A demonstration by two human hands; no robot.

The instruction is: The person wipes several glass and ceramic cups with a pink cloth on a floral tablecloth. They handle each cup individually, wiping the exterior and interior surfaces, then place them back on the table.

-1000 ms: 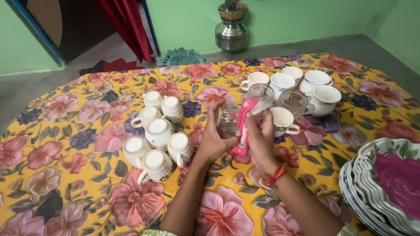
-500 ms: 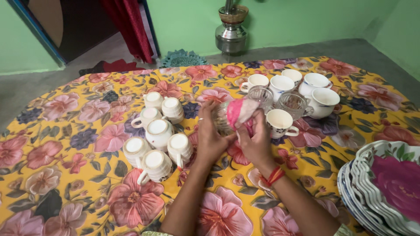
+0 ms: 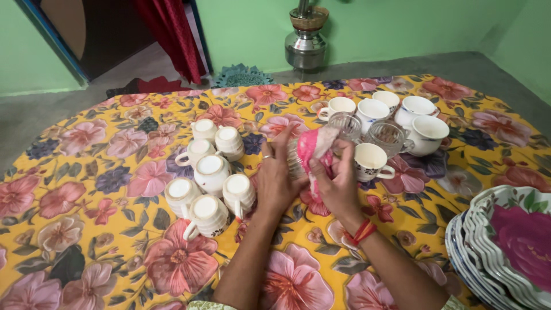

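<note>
My left hand grips a clear glass cup, mostly hidden behind its fingers and the cloth. My right hand holds a pink and white cloth pressed over and into the cup's mouth. Both hands hover just above the yellow floral tablecloth, at the middle of the table.
Several white cups stand upside down to the left of my hands. Upright white cups and two clear glass cups stand behind and to the right. A stack of floral plates sits at the right edge. A metal vessel stands on the floor beyond.
The cloth, which hung down along the glass a second ago, is now bunched over the cup's mouth. My hands turned the cup slightly and shifted a little left.
</note>
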